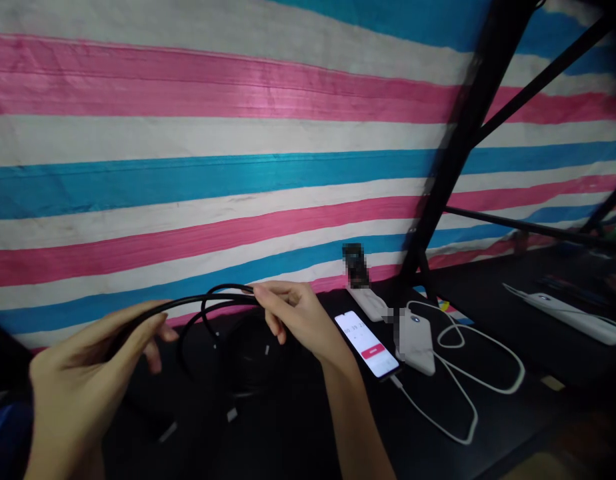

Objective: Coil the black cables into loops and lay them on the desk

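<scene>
My left hand [88, 373] and my right hand [295, 313] hold one black cable [203, 303] between them, above a dark table [338, 427]. The left hand's fingers curl around the cable's left stretch. With pinched fingers the right hand grips a loop of it. More of the black cable hangs in loops under the hands, with small connector ends [232, 415] near the tabletop.
A lit phone [367, 344] lies right of my right wrist, joined by a white cable [468, 400] to a white power bank [416, 341]. A white power strip [573, 317] lies far right. A black metal frame [453, 167] stands before a striped tarp [188, 167].
</scene>
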### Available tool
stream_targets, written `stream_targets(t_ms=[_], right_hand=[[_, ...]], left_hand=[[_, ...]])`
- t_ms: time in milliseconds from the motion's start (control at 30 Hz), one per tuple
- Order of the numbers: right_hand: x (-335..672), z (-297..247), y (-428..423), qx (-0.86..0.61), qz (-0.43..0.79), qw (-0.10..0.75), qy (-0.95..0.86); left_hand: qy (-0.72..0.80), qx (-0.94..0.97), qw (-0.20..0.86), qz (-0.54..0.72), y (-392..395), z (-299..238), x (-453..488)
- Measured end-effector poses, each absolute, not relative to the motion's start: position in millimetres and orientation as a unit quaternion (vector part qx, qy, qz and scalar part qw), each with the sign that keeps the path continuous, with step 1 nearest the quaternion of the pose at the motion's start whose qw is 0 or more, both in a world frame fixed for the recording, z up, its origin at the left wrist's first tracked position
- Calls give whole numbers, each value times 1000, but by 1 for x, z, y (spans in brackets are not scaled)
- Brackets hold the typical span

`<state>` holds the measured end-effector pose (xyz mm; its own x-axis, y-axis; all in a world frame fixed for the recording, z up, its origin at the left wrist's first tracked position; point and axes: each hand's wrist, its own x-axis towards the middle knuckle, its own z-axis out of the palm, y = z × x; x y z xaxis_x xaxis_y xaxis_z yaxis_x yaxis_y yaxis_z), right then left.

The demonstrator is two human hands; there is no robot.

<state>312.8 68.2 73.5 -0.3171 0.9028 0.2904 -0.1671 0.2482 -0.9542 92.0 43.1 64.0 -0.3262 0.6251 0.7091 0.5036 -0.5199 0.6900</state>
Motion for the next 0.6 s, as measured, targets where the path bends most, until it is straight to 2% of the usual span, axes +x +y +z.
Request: stream_targets(t_ms=[100,333,433,533,600], right_hand=[[310,74,63,-307,519,531,-595],[312,78,46,-335,467,545,-611],[314,76,47,-324,494,531,-607],[318,71,57,-307,500,553,-591],[323,67,68,-313,473,569,-595]], left_hand=[[463,644,118,597,39,67,108],[443,709,160,525,33,67,132],[445,703,112,543,31,67,126],[476,617,23,627,32,67,116],[481,557,19,677,36,68,108]])
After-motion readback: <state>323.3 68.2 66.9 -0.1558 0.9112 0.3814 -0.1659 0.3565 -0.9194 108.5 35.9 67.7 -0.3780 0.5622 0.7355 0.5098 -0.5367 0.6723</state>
